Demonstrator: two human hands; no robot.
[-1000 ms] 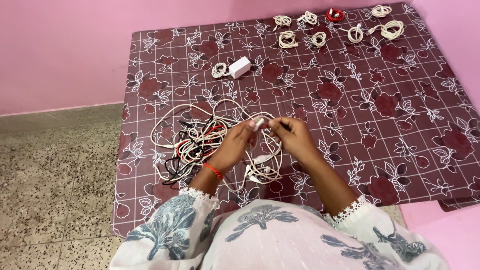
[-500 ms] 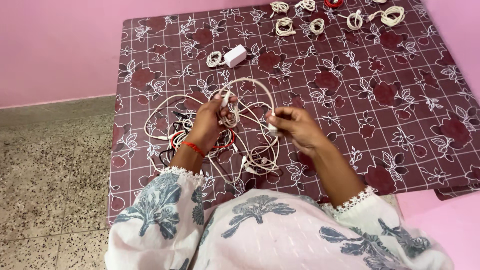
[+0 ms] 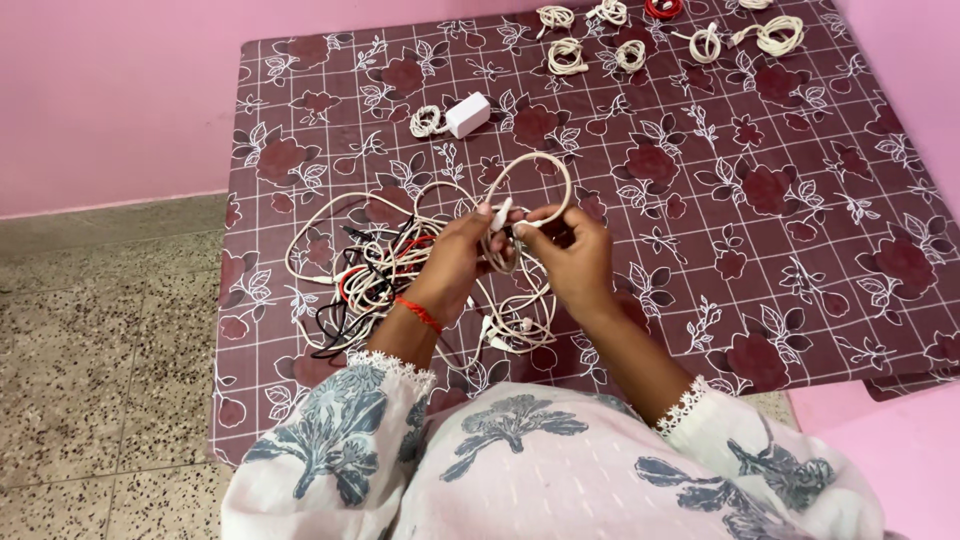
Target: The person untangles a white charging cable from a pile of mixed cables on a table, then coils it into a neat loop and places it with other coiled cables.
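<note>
Pink walls hem a maroon floral table [image 3: 800,250]; your left hand [image 3: 455,262] and right hand [image 3: 570,255] meet above it, both pinched closed on a white cable [image 3: 545,170] looped upward toward twelve o'clock; a tangled heap of cables [image 3: 370,270] lies at nine o'clock of them; a white charger [image 3: 467,114] sits at eleven o'clock; coiled cables [image 3: 630,50] line the far edge.
</note>
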